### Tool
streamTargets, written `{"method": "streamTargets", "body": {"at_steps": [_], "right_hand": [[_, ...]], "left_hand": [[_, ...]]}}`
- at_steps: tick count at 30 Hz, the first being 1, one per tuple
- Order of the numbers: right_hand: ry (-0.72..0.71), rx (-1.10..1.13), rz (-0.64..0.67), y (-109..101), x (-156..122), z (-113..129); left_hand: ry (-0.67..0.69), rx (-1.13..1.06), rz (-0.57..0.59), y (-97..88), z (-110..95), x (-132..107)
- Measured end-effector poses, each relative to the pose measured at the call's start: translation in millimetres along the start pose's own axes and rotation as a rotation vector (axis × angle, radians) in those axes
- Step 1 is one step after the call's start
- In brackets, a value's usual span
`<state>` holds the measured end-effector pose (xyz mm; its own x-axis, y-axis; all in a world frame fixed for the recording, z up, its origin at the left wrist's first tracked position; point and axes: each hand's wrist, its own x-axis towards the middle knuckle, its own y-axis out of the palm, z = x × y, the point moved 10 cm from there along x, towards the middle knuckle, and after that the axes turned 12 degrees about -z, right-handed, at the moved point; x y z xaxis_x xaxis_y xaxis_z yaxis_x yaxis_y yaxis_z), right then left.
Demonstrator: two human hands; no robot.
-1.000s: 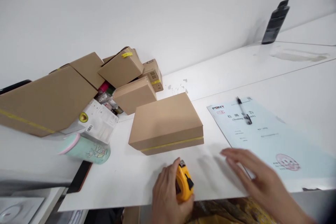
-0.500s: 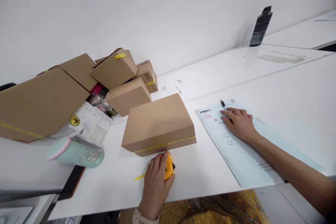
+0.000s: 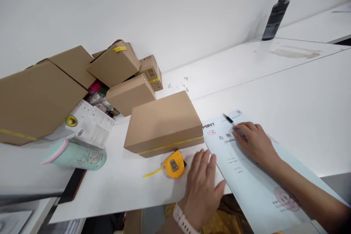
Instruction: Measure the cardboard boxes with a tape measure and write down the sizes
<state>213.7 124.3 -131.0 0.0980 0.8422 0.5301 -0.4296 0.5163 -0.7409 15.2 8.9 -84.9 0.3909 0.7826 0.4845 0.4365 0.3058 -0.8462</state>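
Note:
A yellow tape measure (image 3: 173,163) lies on the white table (image 3: 274,91) with a short length of tape pulled out to its left, just in front of a flat cardboard box (image 3: 163,122). My left hand (image 3: 203,186) lies flat and open on the table to the right of the tape measure, touching nothing but the table and the edge of a light blue printed sheet (image 3: 255,175). My right hand (image 3: 253,142) rests on that sheet with its fingers curled over a black pen (image 3: 229,119), whose tip sticks out past them.
A heap of cardboard boxes (image 3: 41,95) fills the far left, with a white carton (image 3: 87,126) and a mint-green bottle (image 3: 72,155) lying on its side. A dark bottle (image 3: 275,16) stands by the wall at the far right. The table edge runs close below my hands.
My left hand let go of the tape measure and moved right, flattening beside the sheet. The sheet shifted nearer and my right hand stayed on the pen.

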Motion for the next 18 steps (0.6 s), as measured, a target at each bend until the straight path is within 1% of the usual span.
{"method": "streamTargets", "body": {"at_steps": [2, 4, 5, 7, 8, 9, 11, 13, 14, 15, 16, 18], "right_hand": [[0.058, 0.0, 0.107, 8, 12, -9], [0.114, 0.011, 0.21, 14, 22, -16], [0.129, 0.02, 0.244, 15, 26, -18], [0.174, 0.072, 0.285, 14, 34, -23], [0.231, 0.146, 0.308, 13, 35, -27], [0.321, 0.27, 0.339, 14, 36, -31], [0.559, 0.655, 0.411, 19, 32, -31], [0.75, 1.097, 0.452, 21, 33, -17], [0.802, 1.274, 0.45, 20, 37, -6], [0.826, 1.404, 0.443, 18, 41, 4], [0.828, 1.487, 0.43, 18, 45, 14], [0.807, 1.548, 0.401, 20, 53, 32]], "left_hand": [[0.003, -0.053, 0.201, 33.9, -10, 13], [-0.023, -0.107, 0.366, 59.8, -11, 24], [-0.03, -0.134, 0.425, 68.0, -10, 28], [-0.032, -0.174, 0.494, 75.2, -8, 33], [-0.027, -0.187, 0.512, 75.6, -8, 35], [-0.024, -0.193, 0.521, 74.9, -8, 36], [-0.021, -0.196, 0.525, 73.3, -11, 37], [-0.024, -0.187, 0.513, 73.7, -18, 39], [-0.027, -0.176, 0.502, 75.0, -21, 40], [-0.029, -0.164, 0.493, 77.0, -25, 42], [-0.029, -0.153, 0.487, 79.5, -28, 43], [-0.019, -0.138, 0.474, 84.6, -32, 47]]}}
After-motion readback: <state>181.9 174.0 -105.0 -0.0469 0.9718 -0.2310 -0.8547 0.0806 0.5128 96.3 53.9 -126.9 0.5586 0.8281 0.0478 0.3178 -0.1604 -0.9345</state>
